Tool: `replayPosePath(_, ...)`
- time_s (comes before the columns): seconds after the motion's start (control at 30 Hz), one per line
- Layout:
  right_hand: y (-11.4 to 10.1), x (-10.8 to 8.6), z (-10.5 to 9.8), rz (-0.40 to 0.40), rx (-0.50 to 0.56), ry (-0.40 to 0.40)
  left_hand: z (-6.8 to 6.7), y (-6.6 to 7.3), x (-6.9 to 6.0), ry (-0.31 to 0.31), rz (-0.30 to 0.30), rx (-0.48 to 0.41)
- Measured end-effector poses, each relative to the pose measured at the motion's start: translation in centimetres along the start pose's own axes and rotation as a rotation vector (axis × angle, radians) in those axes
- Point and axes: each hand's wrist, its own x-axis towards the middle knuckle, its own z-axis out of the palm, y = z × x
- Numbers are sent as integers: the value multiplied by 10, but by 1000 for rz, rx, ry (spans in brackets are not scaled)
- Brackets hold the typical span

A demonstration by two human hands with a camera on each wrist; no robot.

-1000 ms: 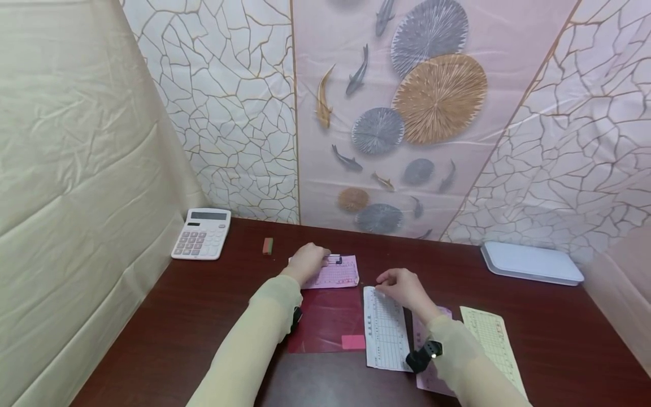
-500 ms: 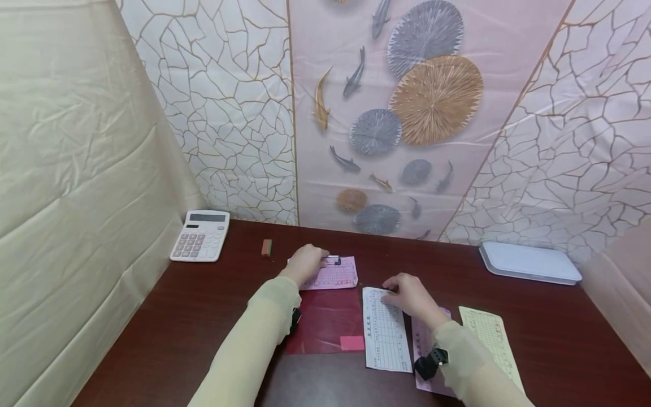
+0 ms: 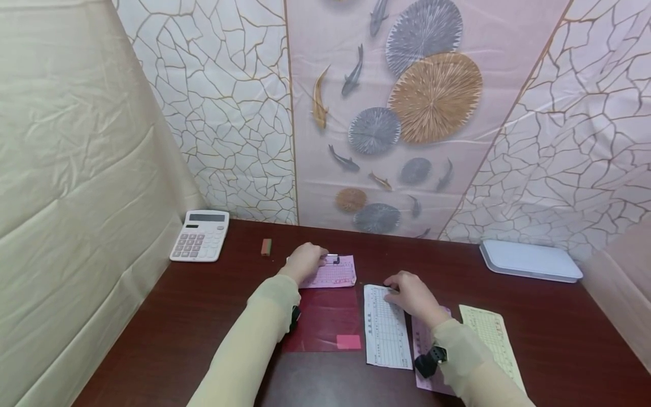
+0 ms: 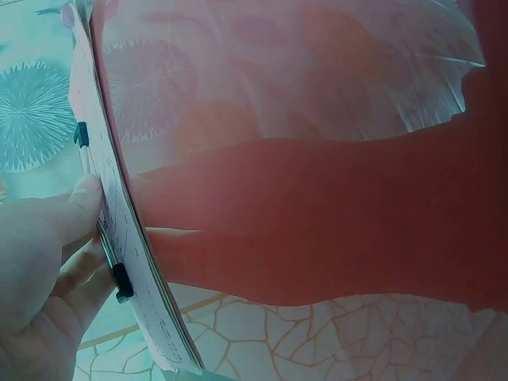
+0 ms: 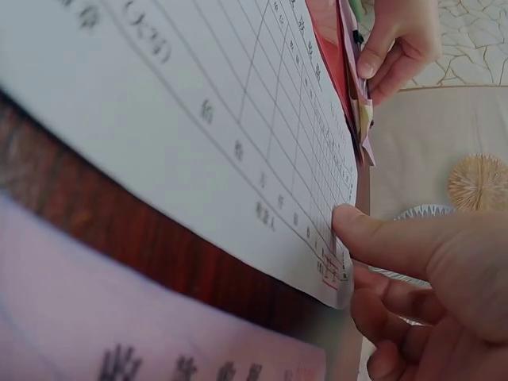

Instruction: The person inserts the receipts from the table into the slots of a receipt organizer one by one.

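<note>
In the head view my left hand [image 3: 304,263] is at the top of a red see-through clip folder [image 3: 325,319]. Its thumb and fingers hold the metal clip [image 4: 101,214], which has black ends and lies across a stack of pink slips [image 3: 337,272]. My right hand [image 3: 413,297] pinches the far right corner of a white printed form [image 3: 386,333], thumb on the face and fingers curled behind in the right wrist view. That form lies just right of the folder. A purple slip [image 3: 427,377] lies beneath my right forearm, partly hidden.
A pale yellow slip [image 3: 492,336] lies to the right of my right arm. At the back left stand a white calculator [image 3: 200,236] and a small red-and-green block [image 3: 266,247]. A flat white case [image 3: 530,260] rests at the back right.
My right hand has shifted slightly right along the white form's far edge and now pinches its corner. The left hand keeps its place on the clip.
</note>
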Motion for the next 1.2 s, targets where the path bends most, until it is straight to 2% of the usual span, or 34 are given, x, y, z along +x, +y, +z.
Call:
replayPosePath(0.2,-3,1,-2,-32,-127,1,2,1,-2,-3,-24,-4)
replayPosePath(0.37,-5,2,-3,-57,-178,11,2,1,-2,-4,-26,-4)
replayPosePath(0.63,-6,1,-4,-25,-140,1,2,0,-4,3,-21,-24)
replayPosePath(1.07,-4,1,-2,-49,-190,23,2,0,-4,13,-19,-12)
replayPosePath(1.2,1,0,-3,-43,-144,21,2,0,-4,10,-25,-10)
